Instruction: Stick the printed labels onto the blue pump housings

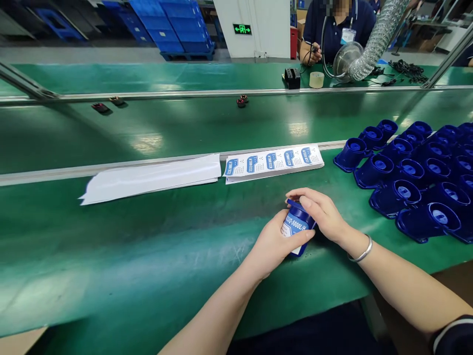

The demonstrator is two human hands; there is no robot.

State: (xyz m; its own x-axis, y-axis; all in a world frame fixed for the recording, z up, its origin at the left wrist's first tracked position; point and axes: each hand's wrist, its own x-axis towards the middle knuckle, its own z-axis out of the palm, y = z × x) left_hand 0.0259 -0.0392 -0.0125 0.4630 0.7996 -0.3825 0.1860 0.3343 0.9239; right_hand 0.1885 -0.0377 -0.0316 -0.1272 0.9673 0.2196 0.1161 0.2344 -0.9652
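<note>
A dark blue plastic cup-shaped housing [297, 210] is tilted between my two hands, low over the green bench. On its side is a white and blue label [294, 225] that reads "5000L/H" in part. My left hand [275, 239] grips the housing from the left, thumb along the lower edge of the label. From the right, my right hand [325, 212] curls over the housing's upper end, and its fingertips are partly hidden behind it. Just beyond my hands lies a sheet of the same labels [271, 162], stacked on other sheets.
Rows of similar blue housings [401, 192] fill the bench's right side. White sheets [155, 177] lie left of the labels. Small dark red parts [241, 101] rest on the green belt [177, 123]. Across it, a co-worker [340, 29] sits behind a silver duct [377, 44] and a tape roll [317, 80].
</note>
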